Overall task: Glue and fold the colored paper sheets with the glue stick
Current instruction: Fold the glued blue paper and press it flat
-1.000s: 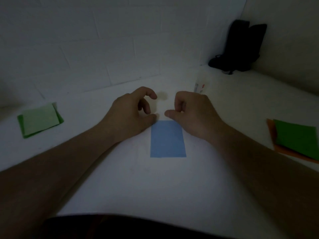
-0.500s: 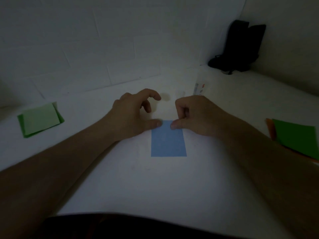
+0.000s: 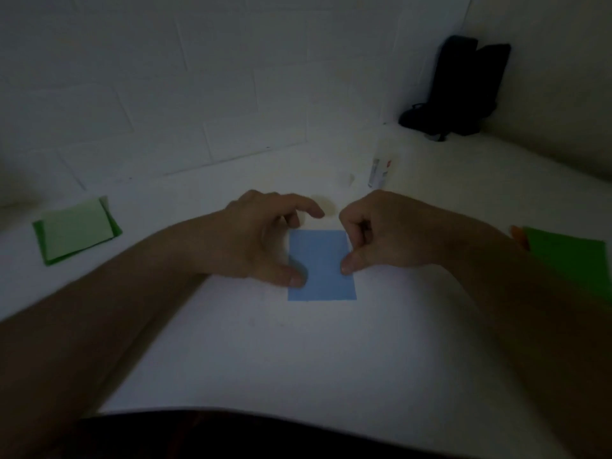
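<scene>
Both thumbs pressed the blue paper, which lay flat between the hands. Left hand loosely spread; right hand curled, its thumb on the right edge.

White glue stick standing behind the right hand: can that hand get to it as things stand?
Probably yes: the white glue stick stands upright just beyond the right hand, nothing between them, though that hand's thumb presses the blue paper.

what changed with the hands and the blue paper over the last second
Both thumbs slid from the far edge of the blue paper toward the person, along its sides: the left hand presses the left edge, the right hand the right edge. The paper, the glue stick and both green stacks stayed put.
</scene>
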### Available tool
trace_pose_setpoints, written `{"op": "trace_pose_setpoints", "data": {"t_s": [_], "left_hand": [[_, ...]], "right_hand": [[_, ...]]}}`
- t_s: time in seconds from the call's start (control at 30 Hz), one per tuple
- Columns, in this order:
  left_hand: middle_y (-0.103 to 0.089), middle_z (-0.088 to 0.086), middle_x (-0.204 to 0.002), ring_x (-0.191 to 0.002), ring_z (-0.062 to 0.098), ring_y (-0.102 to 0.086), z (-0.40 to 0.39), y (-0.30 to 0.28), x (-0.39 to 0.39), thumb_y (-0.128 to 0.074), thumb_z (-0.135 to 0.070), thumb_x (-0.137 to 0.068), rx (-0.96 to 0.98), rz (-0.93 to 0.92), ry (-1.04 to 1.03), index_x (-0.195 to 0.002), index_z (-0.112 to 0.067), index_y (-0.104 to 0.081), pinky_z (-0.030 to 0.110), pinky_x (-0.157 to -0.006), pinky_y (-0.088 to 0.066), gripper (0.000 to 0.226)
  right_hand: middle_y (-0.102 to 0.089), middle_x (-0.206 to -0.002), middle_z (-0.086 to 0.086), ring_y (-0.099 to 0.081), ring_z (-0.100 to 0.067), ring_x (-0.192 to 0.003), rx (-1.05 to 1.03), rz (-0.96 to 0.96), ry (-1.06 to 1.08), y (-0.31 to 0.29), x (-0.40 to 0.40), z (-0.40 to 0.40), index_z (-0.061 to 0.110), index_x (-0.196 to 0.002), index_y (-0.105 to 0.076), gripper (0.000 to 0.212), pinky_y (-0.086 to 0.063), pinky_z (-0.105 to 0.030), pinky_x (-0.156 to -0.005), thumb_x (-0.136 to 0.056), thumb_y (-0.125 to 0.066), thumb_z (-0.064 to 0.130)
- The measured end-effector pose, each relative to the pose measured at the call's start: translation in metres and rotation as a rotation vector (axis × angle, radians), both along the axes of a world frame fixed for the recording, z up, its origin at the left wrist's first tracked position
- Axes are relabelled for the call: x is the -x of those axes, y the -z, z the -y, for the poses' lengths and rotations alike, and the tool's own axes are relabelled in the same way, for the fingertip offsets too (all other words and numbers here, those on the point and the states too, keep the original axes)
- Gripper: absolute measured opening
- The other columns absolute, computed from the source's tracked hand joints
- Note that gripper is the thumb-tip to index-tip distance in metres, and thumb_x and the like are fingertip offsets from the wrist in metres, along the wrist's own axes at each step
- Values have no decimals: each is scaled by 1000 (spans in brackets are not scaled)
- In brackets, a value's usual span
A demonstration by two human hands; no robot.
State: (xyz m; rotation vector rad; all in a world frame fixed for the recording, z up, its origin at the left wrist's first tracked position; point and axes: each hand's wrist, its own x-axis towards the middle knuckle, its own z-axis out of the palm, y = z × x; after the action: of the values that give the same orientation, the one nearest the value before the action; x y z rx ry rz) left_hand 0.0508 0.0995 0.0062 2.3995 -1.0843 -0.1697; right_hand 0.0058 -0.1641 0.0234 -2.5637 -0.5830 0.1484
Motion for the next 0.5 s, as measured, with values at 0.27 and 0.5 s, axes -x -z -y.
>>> {"op": "trace_pose_setpoints", "data": {"t_s": [0.27, 0.5], "left_hand": [[-54, -21, -106, -103, 13, -51, 20, 6, 9, -64, -78, -69, 90, 194, -172, -131, -50, -47, 51, -98, -45, 70], [-44, -17, -125, -119, 8, -39, 7, -4, 22, -74, -81, -50, -82, 12, -6, -131, -72, -22, 38, -104, -36, 96]], "right_hand": [[-50, -63, 8, -47, -6, -57, -135, 307, 124, 21, -8, -22, 21, -66, -49, 40, -32, -23, -54, -80, -84, 32], [-51, -89, 9, -52, -3, -79, 13, 59, -19, 4, 22, -12, 23, -68, -52, 46, -39, -25, -64, -64, -92, 46]]}}
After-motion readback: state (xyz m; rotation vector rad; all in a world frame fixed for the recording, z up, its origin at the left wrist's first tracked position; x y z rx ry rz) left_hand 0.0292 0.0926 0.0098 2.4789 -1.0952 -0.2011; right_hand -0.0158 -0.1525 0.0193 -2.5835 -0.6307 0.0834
